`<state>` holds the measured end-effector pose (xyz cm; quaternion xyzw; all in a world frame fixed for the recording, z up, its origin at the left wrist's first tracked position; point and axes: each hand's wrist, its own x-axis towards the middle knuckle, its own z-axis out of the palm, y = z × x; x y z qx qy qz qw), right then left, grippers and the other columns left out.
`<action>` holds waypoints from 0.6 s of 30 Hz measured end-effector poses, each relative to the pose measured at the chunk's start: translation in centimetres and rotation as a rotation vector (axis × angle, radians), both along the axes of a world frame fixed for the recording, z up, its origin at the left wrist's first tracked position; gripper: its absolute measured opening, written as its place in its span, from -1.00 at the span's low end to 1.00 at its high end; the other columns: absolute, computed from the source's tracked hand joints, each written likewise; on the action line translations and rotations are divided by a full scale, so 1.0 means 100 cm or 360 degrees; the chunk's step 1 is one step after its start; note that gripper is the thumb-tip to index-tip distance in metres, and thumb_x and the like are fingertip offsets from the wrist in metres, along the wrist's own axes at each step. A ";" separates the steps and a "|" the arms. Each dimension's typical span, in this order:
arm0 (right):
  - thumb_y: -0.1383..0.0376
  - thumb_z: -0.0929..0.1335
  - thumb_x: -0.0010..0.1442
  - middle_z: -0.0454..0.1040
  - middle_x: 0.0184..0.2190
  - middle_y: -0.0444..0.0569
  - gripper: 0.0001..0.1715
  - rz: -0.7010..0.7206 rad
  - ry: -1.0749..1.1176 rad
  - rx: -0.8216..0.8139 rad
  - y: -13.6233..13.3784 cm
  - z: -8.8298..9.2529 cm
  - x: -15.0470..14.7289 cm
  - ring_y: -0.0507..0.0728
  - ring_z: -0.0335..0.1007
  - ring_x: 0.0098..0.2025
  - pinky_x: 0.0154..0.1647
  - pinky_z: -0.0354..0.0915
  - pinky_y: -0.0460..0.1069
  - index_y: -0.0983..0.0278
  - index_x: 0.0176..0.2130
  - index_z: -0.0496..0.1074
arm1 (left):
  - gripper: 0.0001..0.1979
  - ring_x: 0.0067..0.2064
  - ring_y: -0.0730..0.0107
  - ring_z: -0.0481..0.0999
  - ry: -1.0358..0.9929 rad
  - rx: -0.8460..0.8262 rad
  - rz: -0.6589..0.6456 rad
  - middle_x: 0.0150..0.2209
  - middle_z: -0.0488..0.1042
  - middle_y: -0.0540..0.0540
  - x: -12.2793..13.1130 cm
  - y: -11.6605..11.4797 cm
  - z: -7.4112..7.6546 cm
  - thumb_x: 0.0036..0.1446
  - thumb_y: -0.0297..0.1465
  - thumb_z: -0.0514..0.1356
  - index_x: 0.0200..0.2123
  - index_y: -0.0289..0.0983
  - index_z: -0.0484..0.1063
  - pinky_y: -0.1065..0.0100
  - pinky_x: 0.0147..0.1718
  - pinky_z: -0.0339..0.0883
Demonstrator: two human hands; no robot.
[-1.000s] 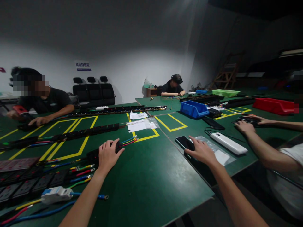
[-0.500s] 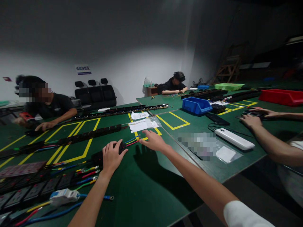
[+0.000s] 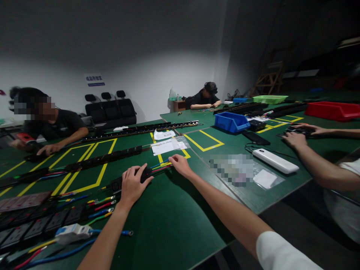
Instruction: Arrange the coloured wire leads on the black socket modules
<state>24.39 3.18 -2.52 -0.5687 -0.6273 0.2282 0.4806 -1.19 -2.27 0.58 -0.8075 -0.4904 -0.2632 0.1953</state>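
Note:
My left hand (image 3: 132,185) lies palm down on the end of a black socket strip (image 3: 116,184) on the green table (image 3: 174,221), fingers curled over it. Blue, red and green wires (image 3: 159,167) stick out of that end. My right hand (image 3: 180,165) rests at the tips of these wires, fingers bent down onto them. More black socket modules with coloured wires (image 3: 95,210) and a white circuit breaker (image 3: 69,232) lie to the left of my forearm.
A long black strip (image 3: 107,157) lies inside yellow floor-tape boxes. Paper sheets in a plastic bag (image 3: 167,145), a blue bin (image 3: 231,122), a white power bank (image 3: 275,160) and a red bin (image 3: 333,110) are around. One person works at left, another at the far table, a third's hands (image 3: 295,139) at right.
My right hand left the phone at the right, swung left across the table and came down on the wire tips. My left hand stayed on the strip.

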 end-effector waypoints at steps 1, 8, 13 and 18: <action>0.09 0.31 0.27 0.51 -0.40 -0.06 -0.67 0.0044 0.0027 0.0004 0.001 0.000 0.001 0.08 0.40 -0.35 -0.33 0.19 -0.05 0.28 -0.31 0.50 | -0.42 -0.02 0.03 0.41 -0.0004 0.0001 -0.0014 -0.04 0.43 -0.24 0.000 0.000 0.000 0.24 -0.06 0.21 0.21 -0.24 0.38 0.07 -0.02 0.27; 0.06 0.30 0.25 0.48 -0.46 -0.11 -0.66 0.0115 0.0083 0.0117 -0.002 -0.002 0.001 0.08 0.36 -0.40 -0.40 0.14 -0.07 0.26 -0.34 0.47 | -0.42 -0.01 0.03 0.42 -0.0037 0.0003 -0.0056 -0.04 0.43 -0.24 0.000 0.000 0.001 0.23 -0.05 0.21 0.20 -0.25 0.39 0.07 -0.03 0.28; 0.07 0.26 0.25 0.46 -0.50 -0.11 -0.63 0.0072 0.0123 0.0134 -0.006 0.003 -0.002 0.08 0.34 -0.42 -0.40 0.14 -0.06 0.25 -0.40 0.45 | -0.42 -0.03 0.03 0.43 -0.0039 0.0019 -0.0048 -0.05 0.44 -0.23 0.001 0.000 0.000 0.21 -0.06 0.24 0.19 -0.25 0.40 0.06 -0.04 0.28; 0.10 0.26 0.24 0.47 -0.48 -0.10 -0.65 -0.0059 0.0157 0.0213 -0.015 0.009 -0.012 0.08 0.33 -0.42 -0.39 0.14 -0.06 0.26 -0.42 0.46 | -0.43 -0.02 0.03 0.43 -0.0061 0.0007 -0.0035 -0.05 0.44 -0.23 0.002 0.000 0.000 0.21 -0.07 0.24 0.19 -0.24 0.41 0.07 -0.04 0.28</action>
